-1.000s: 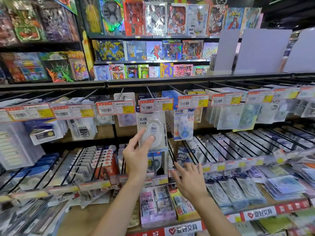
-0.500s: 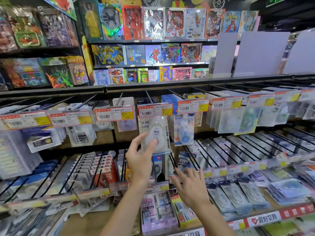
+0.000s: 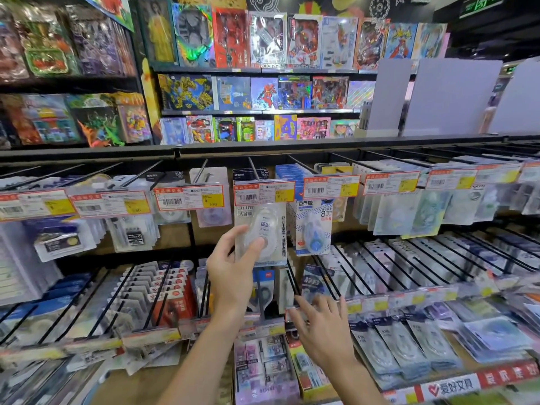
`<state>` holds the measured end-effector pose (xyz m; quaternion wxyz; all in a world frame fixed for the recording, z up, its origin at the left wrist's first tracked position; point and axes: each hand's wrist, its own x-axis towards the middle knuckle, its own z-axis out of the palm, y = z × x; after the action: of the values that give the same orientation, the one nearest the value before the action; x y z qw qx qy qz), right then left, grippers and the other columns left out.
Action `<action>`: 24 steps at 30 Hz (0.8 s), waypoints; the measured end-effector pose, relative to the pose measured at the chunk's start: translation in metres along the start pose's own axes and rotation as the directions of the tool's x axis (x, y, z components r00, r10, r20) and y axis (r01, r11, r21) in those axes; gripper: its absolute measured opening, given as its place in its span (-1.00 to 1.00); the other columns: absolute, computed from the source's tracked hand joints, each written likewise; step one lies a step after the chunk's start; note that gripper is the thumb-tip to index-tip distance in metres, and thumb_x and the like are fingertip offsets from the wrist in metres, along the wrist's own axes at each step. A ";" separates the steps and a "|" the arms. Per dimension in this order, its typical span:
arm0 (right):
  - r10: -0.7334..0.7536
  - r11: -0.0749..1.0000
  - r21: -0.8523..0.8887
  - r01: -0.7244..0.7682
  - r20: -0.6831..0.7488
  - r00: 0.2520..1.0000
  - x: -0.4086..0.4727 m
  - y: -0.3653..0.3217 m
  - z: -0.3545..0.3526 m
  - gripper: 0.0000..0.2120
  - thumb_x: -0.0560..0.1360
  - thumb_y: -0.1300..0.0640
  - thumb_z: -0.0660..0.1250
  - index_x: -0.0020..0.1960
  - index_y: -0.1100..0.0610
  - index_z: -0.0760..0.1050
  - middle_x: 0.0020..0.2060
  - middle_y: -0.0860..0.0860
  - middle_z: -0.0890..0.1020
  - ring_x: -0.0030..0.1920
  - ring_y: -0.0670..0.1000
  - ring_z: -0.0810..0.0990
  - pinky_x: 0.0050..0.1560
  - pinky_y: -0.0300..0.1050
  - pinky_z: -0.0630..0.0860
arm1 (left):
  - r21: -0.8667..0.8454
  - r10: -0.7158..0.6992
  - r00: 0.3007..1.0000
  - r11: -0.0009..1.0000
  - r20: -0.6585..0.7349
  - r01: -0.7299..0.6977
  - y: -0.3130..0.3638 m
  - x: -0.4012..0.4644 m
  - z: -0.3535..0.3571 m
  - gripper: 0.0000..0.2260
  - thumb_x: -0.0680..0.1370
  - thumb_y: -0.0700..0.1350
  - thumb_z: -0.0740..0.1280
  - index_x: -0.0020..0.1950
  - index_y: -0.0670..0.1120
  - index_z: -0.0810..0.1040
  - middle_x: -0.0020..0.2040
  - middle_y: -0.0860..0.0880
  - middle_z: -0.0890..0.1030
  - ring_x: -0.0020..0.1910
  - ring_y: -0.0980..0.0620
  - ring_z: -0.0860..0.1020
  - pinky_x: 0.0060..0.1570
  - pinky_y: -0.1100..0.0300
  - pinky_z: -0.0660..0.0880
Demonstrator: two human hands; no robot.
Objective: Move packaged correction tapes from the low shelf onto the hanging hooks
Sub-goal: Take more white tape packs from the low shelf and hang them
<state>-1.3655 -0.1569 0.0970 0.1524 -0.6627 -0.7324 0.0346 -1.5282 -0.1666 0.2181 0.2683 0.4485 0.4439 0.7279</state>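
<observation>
Under hook — left hand (image 3: 233, 270) still grips pack (image 3: 261, 232).

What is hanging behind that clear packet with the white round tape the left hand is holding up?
Behind the clear packet with the white round correction tape, pinched by the left hand, dark-topped packets show on the same hook. Their lower parts are covered.

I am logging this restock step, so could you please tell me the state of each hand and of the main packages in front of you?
Left hand: raised, pinching the correction tape pack.
Correction tape pack: upright, held up at the price tag on the upper hook row.
Right hand: fingers spread, holding nothing, at the lower hook row.
Blue dot-glue pack: hanging on the neighbouring hook.
</observation>
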 end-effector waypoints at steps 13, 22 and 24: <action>-0.042 0.994 -0.105 0.014 -0.272 0.961 0.006 0.002 0.021 -0.62 0.56 -0.18 0.10 0.10 -0.15 0.66 -0.18 -0.07 0.61 -0.03 0.05 0.63 0.30 0.13 0.20 | 0.031 0.033 0.998 0.999 -0.048 -0.032 -0.002 -0.001 0.009 -0.74 0.49 -0.13 0.51 0.07 0.20 0.62 0.13 0.14 0.65 0.19 0.18 0.58 0.27 0.03 0.52; -0.061 0.997 -0.074 0.037 -0.361 0.930 0.009 0.006 0.029 -0.60 0.59 -0.17 0.06 0.13 -0.13 0.65 -0.14 -0.06 0.61 0.00 0.07 0.62 0.34 0.14 0.18 | 0.019 -0.035 0.998 0.999 -0.057 0.036 -0.014 -0.010 0.006 -0.75 0.49 -0.11 0.51 0.00 0.26 0.65 0.11 0.13 0.68 0.20 0.08 0.60 0.26 -0.08 0.52; -0.058 0.997 -0.068 0.036 -0.367 0.929 0.009 0.006 0.029 -0.59 0.59 -0.17 0.07 0.14 -0.12 0.66 -0.15 -0.05 0.62 0.00 0.08 0.62 0.34 0.14 0.17 | 0.017 -0.058 0.997 0.998 -0.052 0.059 -0.016 -0.014 0.004 -0.74 0.48 -0.11 0.51 -0.01 0.28 0.66 0.11 0.14 0.68 0.20 0.08 0.60 0.26 -0.08 0.53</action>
<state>-1.3682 -0.1434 0.0697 0.2679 -0.6441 -0.7071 -0.1158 -1.5184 -0.1682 0.1987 0.2739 0.4189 0.4701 0.7270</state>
